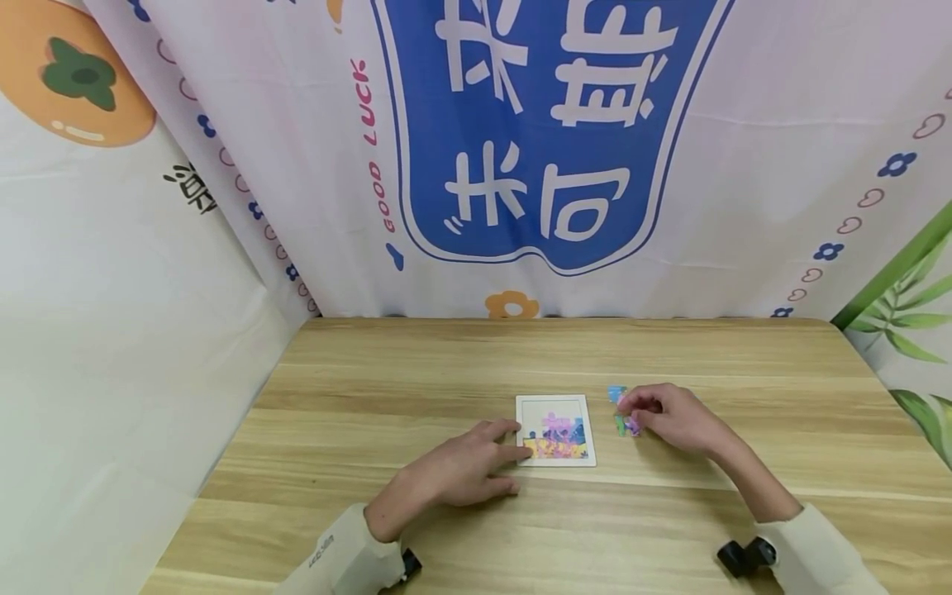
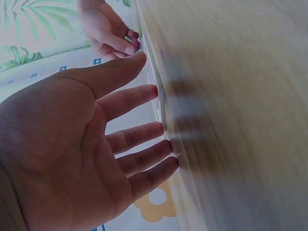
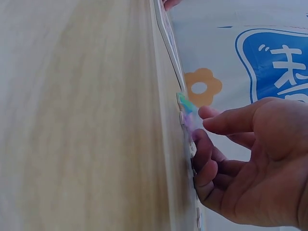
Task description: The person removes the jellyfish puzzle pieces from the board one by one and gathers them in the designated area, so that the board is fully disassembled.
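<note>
A white-framed jigsaw tray [image 1: 556, 463] lies on the table, its lower part filled with yellow, pink and blue pieces. My left hand [image 1: 468, 464] rests at its left side with fingers spread, two fingertips on the frame's edge. In the left wrist view, the same left hand [image 2: 72, 130] shows nearly straight fingers. To the right of the tray, my right hand [image 1: 677, 416] bends over loose jigsaw pieces [image 1: 621, 426], thumb and fingers bent close to them. In the right wrist view, a green and purple piece [image 3: 185, 107] lies just beyond the thumb and forefinger tips.
A light wood-grain table [image 1: 372, 397] spreads around both hands. Behind it hangs a printed white cloth [image 1: 335, 223] with a blue sign shape, and another cloth [image 1: 111, 330] covers the left side. A black wrist device [image 1: 746, 558] sits at the right sleeve.
</note>
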### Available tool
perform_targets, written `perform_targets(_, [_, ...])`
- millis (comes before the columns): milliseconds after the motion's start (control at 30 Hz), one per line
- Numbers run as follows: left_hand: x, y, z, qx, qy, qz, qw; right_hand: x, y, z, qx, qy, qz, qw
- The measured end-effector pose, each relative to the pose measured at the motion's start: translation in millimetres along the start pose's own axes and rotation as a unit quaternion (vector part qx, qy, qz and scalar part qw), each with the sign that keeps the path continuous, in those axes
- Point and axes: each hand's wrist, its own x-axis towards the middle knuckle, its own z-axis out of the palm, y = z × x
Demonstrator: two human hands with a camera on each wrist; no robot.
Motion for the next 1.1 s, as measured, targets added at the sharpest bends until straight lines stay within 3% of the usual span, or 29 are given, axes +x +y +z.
perform_targets(367, [-0.8, 0.3, -0.2, 0.002, 0.001, 0.003, 1.0000, 2.4, -0.6, 2.1, -0.035, 0.001, -0.007, 0.999])
perform_targets(1100, [0.2, -0.7, 0.0, 0.003, 0.002, 0.002, 1.0000, 6.8, -1.9, 1.5, -0.037, 0.006, -0.003, 0.999])
